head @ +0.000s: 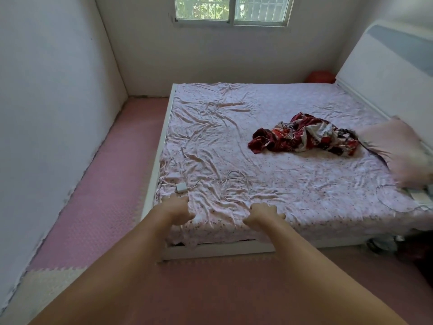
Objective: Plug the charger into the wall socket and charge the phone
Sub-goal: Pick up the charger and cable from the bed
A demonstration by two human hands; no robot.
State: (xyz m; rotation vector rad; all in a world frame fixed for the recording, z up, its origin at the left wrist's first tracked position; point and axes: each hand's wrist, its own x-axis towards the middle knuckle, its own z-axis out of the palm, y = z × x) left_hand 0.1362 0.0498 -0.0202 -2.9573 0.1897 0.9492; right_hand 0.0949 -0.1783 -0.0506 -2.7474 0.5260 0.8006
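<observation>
A small white charger block (181, 187) lies on the pink sheet near the bed's front left corner. Its thin white cable (235, 186) trails right into a loose coil. My left hand (177, 209) hovers just below the charger, fingers apart and curled, holding nothing. My right hand (264, 214) is stretched out over the bed's front edge, just below the cable coil, also empty with loose fingers. No phone and no wall socket can be made out in this view.
The bed (150, 184) has a white frame and a white headboard (386, 73) at right. On it lie a crumpled red patterned cloth (304, 137), a pink pillow (398, 148) and some blurred items with another cord (419, 195). Pink foam mats (98, 195) cover the floor.
</observation>
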